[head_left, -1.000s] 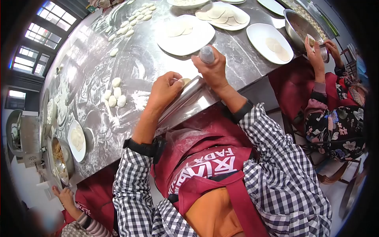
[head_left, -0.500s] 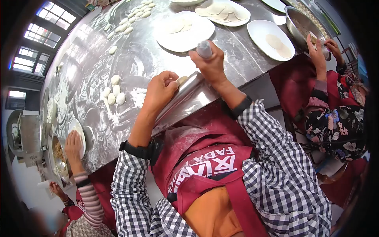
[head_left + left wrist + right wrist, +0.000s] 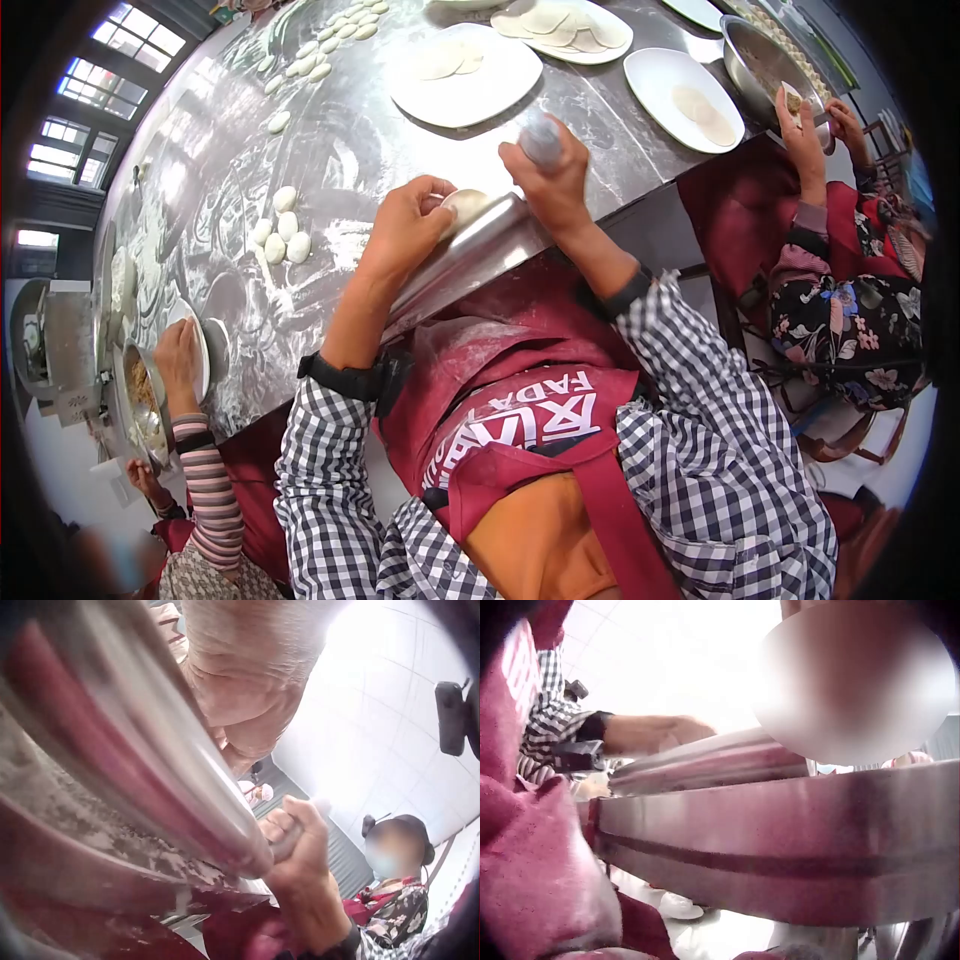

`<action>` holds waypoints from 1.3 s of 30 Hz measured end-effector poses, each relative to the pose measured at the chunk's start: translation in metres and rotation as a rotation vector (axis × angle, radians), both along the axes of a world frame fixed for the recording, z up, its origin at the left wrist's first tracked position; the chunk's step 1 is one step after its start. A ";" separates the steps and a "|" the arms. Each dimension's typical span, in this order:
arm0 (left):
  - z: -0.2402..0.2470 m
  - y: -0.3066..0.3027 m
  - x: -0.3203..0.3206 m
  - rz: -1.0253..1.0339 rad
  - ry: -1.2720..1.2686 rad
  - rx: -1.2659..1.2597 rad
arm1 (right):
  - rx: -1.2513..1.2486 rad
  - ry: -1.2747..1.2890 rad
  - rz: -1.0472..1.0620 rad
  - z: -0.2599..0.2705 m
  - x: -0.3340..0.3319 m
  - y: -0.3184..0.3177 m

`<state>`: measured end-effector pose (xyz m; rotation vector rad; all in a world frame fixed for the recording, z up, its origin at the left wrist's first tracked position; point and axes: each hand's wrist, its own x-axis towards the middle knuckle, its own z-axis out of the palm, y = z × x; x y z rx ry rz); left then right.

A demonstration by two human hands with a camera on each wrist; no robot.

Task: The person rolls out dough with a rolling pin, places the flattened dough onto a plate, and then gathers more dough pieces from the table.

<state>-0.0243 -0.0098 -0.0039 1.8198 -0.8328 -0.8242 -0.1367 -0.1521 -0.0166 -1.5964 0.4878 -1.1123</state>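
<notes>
In the head view, my left hand (image 3: 405, 228) pinches the edge of a round, pale dough piece (image 3: 466, 204) with thumb and fingers. That dough lies beside the upper end of a shiny metal cylinder (image 3: 462, 245) along the table's near edge. Just right of it, my right hand (image 3: 562, 180) curls round a grey, rounded handle (image 3: 541, 140); its lower part is hidden. The left wrist view shows the left hand (image 3: 247, 675) above the cylinder (image 3: 165, 757) and the right hand (image 3: 304, 855) in a fist at its far end. In the right wrist view, the left hand (image 3: 679, 733) is over the cylinder (image 3: 720, 761).
Several dough pieces (image 3: 298, 247) lie on the floured table (image 3: 350, 120). Plates of flat dough rounds, including a large one (image 3: 420, 95), stand behind. At left, another person's hand (image 3: 178, 365) is at a plate; at right, someone holds filled dough beside a metal bowl (image 3: 740, 70).
My right hand has shifted right with the handle, and more of the dough round shows between my hands. At left, another person's arm has reached up to the plate.
</notes>
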 end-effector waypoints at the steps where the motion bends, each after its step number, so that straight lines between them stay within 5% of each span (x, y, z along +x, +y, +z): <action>1: -0.001 -0.003 0.002 0.013 -0.047 0.027 | -0.027 -0.036 -0.015 0.007 0.013 0.000; 3: 0.000 -0.007 0.008 0.038 -0.143 0.076 | -0.253 -0.075 -0.122 0.004 0.030 -0.005; 12: -0.003 0.002 0.013 0.102 0.076 -0.012 | -0.020 0.052 0.068 0.002 -0.059 0.016; 15: 0.004 0.013 0.012 0.137 0.183 -0.023 | -0.222 0.080 -0.039 0.010 -0.055 0.017; 20: 0.005 0.029 0.011 0.146 0.258 -0.027 | -0.163 0.041 0.016 0.000 -0.050 0.013; 23: 0.019 0.017 -0.004 0.167 0.169 0.066 | -0.114 0.065 0.014 -0.001 -0.052 0.015; 26: -0.014 0.014 0.014 -0.037 -0.087 0.156 | -0.116 0.059 0.010 -0.001 -0.053 0.016; 29: 0.002 0.017 0.014 0.051 0.287 0.041 | -0.164 0.049 -0.009 -0.003 -0.055 0.017; 39: -0.016 0.017 0.019 0.089 -0.108 0.070 | -0.104 -0.097 -0.029 -0.014 0.037 -0.005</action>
